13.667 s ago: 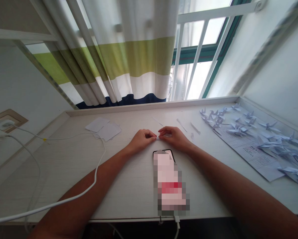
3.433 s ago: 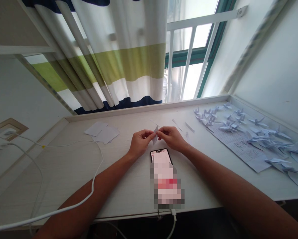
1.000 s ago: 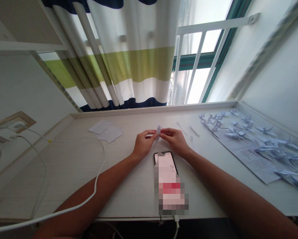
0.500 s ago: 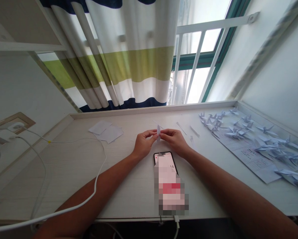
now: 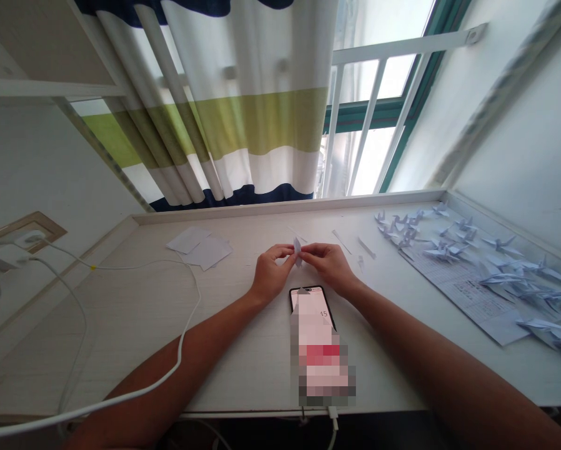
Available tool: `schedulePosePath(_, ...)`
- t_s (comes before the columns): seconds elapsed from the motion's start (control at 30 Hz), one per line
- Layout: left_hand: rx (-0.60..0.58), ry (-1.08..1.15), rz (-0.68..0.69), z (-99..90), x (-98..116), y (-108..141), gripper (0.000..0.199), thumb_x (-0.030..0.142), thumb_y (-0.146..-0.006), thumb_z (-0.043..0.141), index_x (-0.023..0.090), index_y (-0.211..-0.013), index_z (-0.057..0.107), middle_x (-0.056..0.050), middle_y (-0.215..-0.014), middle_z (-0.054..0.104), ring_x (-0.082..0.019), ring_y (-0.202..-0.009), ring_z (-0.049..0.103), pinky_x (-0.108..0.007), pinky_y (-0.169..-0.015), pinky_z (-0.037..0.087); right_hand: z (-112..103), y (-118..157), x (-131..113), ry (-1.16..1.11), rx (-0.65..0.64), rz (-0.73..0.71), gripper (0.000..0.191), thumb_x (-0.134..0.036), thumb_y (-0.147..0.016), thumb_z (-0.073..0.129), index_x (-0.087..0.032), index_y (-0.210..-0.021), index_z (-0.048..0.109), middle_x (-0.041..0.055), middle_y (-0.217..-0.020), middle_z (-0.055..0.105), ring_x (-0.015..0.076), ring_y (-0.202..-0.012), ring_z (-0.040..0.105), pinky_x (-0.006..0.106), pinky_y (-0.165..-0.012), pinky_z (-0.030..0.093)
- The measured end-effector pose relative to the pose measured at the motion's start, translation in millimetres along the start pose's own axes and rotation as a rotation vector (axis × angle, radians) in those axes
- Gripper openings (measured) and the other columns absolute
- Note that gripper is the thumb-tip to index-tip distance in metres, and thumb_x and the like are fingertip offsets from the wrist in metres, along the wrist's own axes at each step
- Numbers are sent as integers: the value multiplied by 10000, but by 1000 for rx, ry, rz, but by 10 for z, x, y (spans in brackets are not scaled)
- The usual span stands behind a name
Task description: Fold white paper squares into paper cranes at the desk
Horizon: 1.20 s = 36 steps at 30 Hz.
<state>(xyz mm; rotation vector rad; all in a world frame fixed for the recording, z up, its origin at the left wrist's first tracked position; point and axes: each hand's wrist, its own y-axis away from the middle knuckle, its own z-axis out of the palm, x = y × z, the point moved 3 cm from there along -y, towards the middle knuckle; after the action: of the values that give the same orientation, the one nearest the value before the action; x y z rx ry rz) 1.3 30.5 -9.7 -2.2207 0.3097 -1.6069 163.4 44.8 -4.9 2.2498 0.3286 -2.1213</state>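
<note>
A small folded piece of white paper (image 5: 298, 245) stands upright between my two hands, above the middle of the white table (image 5: 243, 350). My left hand (image 5: 271, 269) pinches it from the left with thumb and fingers. From the other side my right hand (image 5: 330, 262) grips it, fingertips almost touching those of the left. The fingers cover part of the folds. Just below the hands lies a phone (image 5: 313, 306), its screen lit and partly blurred out.
Many folded paper cranes (image 5: 449, 250) crowd the right side, several on a printed sheet (image 5: 472, 300). Paper squares (image 5: 205, 250) lie at the back left, narrow paper strips (image 5: 367, 246) behind my right hand. A white cable (image 5: 182, 350) crosses my left forearm.
The folded paper leans slightly differently between my fingertips. Both hands keep nearly the same place. The number on the phone went from 14 to 15.
</note>
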Motion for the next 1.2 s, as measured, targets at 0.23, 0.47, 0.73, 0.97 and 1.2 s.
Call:
schedulePosePath(0.23,-34,127,-66,8,-15,-4,194,356,-834,734,184,-906,787,-80,-1044,771,-215,-938,723,-367,-881,583,11,12,-19,-16,11,-19,349,-464,-712,822,-165,-890,795,99,-912,789,242,-846,709,389,-846,545)
schedulePosePath(0.47,33,52,-35,-39,64,3,168,357,-813,752,205,-877,781,-67,-1020,777,-226,-934,719,-359,-813,574,33,42,-82,-65,-34,-34,381,-497,-696,840,-173,-887,783,99,-911,783,240,-847,711,401,-848,558)
schedulePosePath(0.73,-4,96,-34,-41,45,-17,306,307,-819,754,227,-1114,746,-74,-1079,766,-231,-1037,703,-357,-843,562,43,60,-126,-126,-45,-33,384,-501,-680,857,-172,-860,774,93,-884,780,230,-825,710,400,-851,557)
schedulePosePath(0.97,6,154,-52,-39,22,-21,230,320,-808,765,203,-1006,760,-77,-1073,761,-232,-1024,708,-395,-898,581,32,59,-120,-126,-22,-12,398,-492,-675,864,-170,-885,762,94,-908,781,243,-856,727,406,-854,558)
schedulePosePath(1.2,-81,192,-30,-36,-7,-42,335,290,-833,740,231,-1163,735,-73,-1175,744,-246,-1128,680,-411,-958,564,38,64,-130,-123,-56,-20,368,-467,-703,849,-169,-900,764,90,-915,773,231,-847,718,397,-847,552)
